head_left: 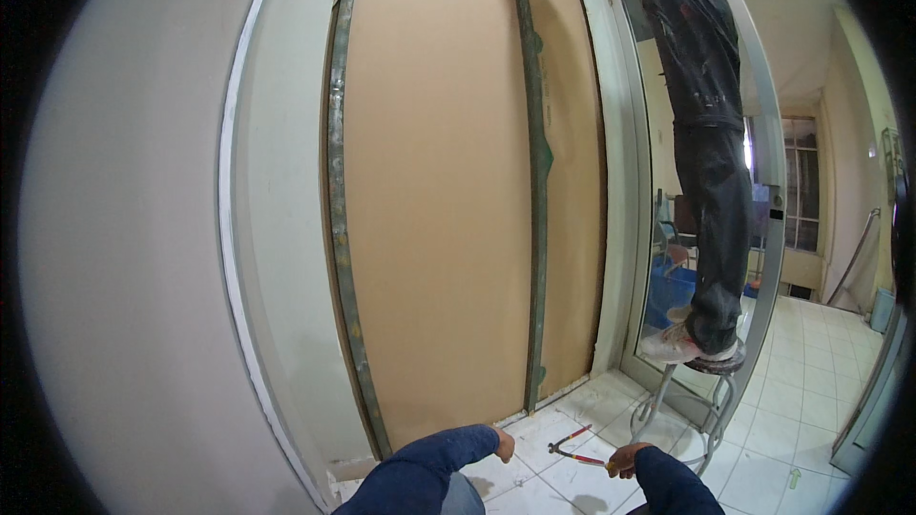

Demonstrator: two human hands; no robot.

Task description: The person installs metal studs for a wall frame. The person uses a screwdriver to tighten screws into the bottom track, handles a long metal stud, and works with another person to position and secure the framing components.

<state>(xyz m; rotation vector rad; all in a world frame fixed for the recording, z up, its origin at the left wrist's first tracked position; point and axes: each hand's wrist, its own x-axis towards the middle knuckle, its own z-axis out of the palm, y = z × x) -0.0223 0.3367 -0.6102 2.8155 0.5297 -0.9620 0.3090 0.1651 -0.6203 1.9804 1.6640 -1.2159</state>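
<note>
The right hand [625, 460] grips one handle of the red pincers [577, 458], head leftward, toward the left hand [505, 445] (whether closed, I cannot tell).

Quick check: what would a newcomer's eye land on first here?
First, the tall tan panel filling the middle. Then the person in dark trousers standing on a stool at the right. Low, right of centre, the wearer's right hand holds spread red-handled pincers.

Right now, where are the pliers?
In the head view, the pliers are near the bottom, right of centre, with one handle in the person's right hand, to the left of the stool.
</note>
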